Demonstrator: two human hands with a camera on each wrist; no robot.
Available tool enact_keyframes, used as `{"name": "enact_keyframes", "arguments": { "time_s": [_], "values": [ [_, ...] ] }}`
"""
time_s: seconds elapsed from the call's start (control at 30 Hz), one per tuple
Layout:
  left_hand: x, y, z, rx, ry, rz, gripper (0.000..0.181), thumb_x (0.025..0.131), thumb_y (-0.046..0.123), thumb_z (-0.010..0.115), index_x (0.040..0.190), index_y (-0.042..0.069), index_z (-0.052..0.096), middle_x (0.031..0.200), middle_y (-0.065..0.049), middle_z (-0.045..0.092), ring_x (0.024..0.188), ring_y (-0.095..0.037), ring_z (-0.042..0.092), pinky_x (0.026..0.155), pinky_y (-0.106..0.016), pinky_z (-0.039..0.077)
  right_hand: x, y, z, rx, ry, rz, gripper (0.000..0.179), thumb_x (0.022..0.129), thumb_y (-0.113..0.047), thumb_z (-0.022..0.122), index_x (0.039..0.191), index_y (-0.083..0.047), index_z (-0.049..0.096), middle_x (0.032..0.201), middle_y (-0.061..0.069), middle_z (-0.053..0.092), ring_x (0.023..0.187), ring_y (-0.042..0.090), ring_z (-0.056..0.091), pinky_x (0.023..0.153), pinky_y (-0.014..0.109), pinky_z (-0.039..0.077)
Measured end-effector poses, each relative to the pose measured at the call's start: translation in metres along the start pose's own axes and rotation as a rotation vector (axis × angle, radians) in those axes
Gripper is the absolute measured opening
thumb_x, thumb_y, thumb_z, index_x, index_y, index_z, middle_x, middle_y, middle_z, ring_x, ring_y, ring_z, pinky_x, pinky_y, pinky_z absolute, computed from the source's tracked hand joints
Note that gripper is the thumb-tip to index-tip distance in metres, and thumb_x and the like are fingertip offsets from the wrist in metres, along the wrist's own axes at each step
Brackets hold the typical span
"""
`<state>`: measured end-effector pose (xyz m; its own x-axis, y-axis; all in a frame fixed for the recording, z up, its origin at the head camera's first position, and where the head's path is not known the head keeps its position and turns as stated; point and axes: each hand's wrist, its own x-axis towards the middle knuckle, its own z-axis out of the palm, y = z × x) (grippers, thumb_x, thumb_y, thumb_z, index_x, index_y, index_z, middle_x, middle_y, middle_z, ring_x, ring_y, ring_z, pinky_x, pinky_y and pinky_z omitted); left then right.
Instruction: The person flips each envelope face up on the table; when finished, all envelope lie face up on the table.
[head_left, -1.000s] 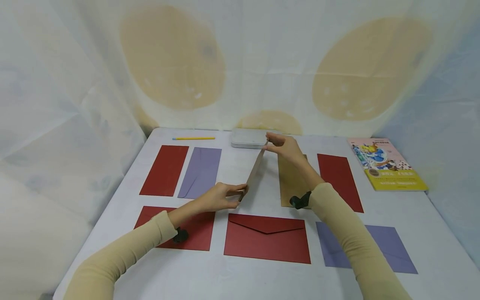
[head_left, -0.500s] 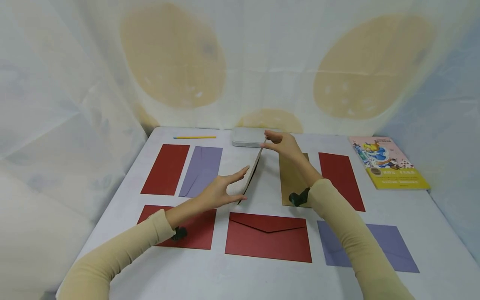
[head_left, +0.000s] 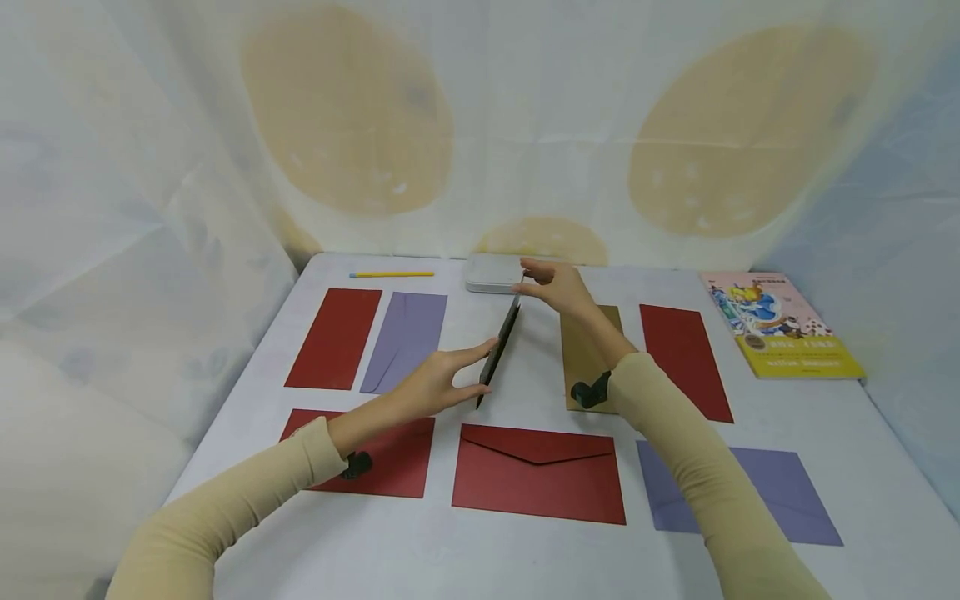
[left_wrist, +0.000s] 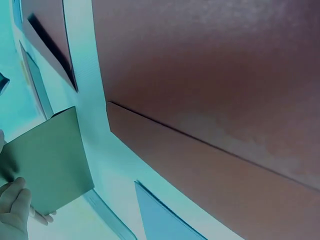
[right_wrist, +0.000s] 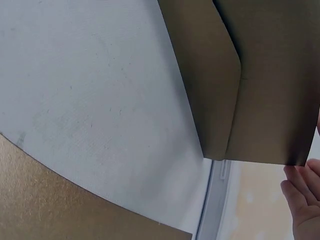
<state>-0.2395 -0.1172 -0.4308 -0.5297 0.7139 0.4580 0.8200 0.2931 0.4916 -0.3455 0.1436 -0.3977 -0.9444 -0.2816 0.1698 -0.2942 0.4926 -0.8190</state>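
A gold-brown envelope (head_left: 501,354) is tilted up on edge over the middle of the table. Its far upper end is pinched by my right hand (head_left: 557,287) between thumb and fingers. In the right wrist view the folded flap of this envelope (right_wrist: 260,90) shows, with fingers at one corner. My left hand (head_left: 427,383) stands at the near end, thumb and forefinger spread and extended, tips against the envelope. Seen from the left wrist, fingertips (left_wrist: 19,192) touch the face of the envelope (left_wrist: 50,155), which looks greenish there.
Red envelopes (head_left: 538,475) lie in front and at both sides, with purple envelopes (head_left: 405,342) among them. A gold envelope (head_left: 585,346) lies under my right forearm. At the back are a pencil (head_left: 392,274), a pale flat case (head_left: 491,273) and a book (head_left: 780,325).
My left hand loosened from the envelope's near end, spread its fingers, then touched it again. The envelope turned to show a darker face, while my right hand moved slightly left, still pinching the far end.
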Motion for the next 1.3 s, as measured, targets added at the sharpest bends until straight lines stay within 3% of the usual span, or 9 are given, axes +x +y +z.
{"name": "enact_keyframes", "arguments": {
  "time_s": [0.3,0.47,0.63,0.8,0.9,1.0,1.13,1.23,1.3],
  "values": [
    [-0.01,-0.006,-0.005,0.032,0.051,-0.069,0.07,0.081,0.015,0.079,0.141,-0.001,0.047,0.137,-0.012,0.052,0.121,-0.023,0.054,0.092,-0.032,0.048,-0.005,0.005,0.003,0.025,-0.018,-0.018,0.065,0.089,-0.038,0.069,0.145,-0.016,0.046,0.146,0.004,0.045,0.131,0.026,0.046,0.103,0.039,0.04],
    [-0.019,-0.011,-0.011,0.028,0.107,-0.134,0.073,0.077,0.017,0.082,0.14,0.002,0.049,0.135,-0.01,0.054,0.117,-0.024,0.057,0.088,-0.037,0.051,-0.015,0.015,0.006,-0.039,-0.106,0.005,0.063,0.091,-0.036,0.067,0.145,-0.01,0.045,0.146,0.007,0.045,0.13,0.03,0.046,0.102,0.041,0.041],
    [-0.024,-0.016,-0.014,-0.044,0.14,-0.213,0.075,0.074,0.016,0.084,0.14,0.003,0.05,0.137,-0.008,0.053,0.116,-0.025,0.058,0.09,-0.038,0.049,-0.023,0.026,0.012,-0.133,-0.233,0.047,0.06,0.093,-0.031,0.066,0.143,-0.004,0.046,0.142,0.013,0.048,0.129,0.034,0.046,0.1,0.047,0.041],
    [-0.029,-0.021,-0.012,-0.145,0.158,-0.335,0.076,0.072,0.012,0.085,0.139,0.0,0.05,0.138,-0.012,0.051,0.117,-0.024,0.057,0.089,-0.039,0.049,-0.028,0.029,0.019,-0.169,-0.291,0.034,0.058,0.091,-0.029,0.069,0.14,-0.004,0.05,0.139,0.014,0.05,0.126,0.032,0.05,0.094,0.047,0.045],
    [-0.032,-0.023,-0.01,-0.162,0.154,-0.39,0.075,0.072,0.012,0.085,0.138,0.001,0.051,0.138,-0.012,0.051,0.117,-0.024,0.057,0.089,-0.037,0.049,-0.03,0.029,0.022,-0.183,-0.315,0.012,0.058,0.09,-0.028,0.07,0.14,-0.004,0.051,0.138,0.015,0.052,0.117,0.027,0.055,0.085,0.039,0.047],
    [-0.034,-0.024,-0.009,-0.157,0.139,-0.415,0.073,0.073,0.014,0.084,0.138,0.001,0.051,0.137,-0.011,0.052,0.116,-0.023,0.058,0.089,-0.036,0.049,-0.032,0.029,0.024,-0.198,-0.34,0.013,0.059,0.09,-0.029,0.07,0.14,-0.005,0.05,0.135,0.015,0.054,0.092,0.025,0.055,0.069,0.034,0.041],
    [-0.038,-0.025,-0.009,-0.159,0.098,-0.435,0.071,0.075,0.018,0.083,0.136,0.001,0.053,0.135,-0.011,0.054,0.116,-0.022,0.058,0.09,-0.036,0.049,-0.034,0.03,0.026,-0.235,-0.345,0.019,0.06,0.089,-0.03,0.071,0.14,-0.007,0.051,0.126,0.014,0.061,0.076,0.02,0.045,0.063,0.031,0.036],
    [-0.041,-0.027,-0.008,-0.164,0.051,-0.444,0.067,0.076,0.018,0.083,0.135,0.0,0.055,0.134,-0.011,0.056,0.117,-0.021,0.058,0.089,-0.037,0.049,-0.035,0.031,0.026,-0.253,-0.344,0.011,0.06,0.088,-0.031,0.072,0.14,-0.007,0.052,0.125,0.013,0.061,0.079,0.017,0.048,0.066,0.031,0.038],
    [-0.042,-0.029,-0.007,-0.151,0.013,-0.442,0.065,0.077,0.019,0.082,0.133,0.0,0.056,0.132,-0.011,0.057,0.117,-0.02,0.058,0.088,-0.037,0.051,-0.035,0.032,0.026,-0.252,-0.348,0.011,0.061,0.088,-0.031,0.072,0.139,-0.006,0.052,0.112,0.012,0.065,0.069,0.015,0.043,0.062,0.031,0.036]
  ]
}}
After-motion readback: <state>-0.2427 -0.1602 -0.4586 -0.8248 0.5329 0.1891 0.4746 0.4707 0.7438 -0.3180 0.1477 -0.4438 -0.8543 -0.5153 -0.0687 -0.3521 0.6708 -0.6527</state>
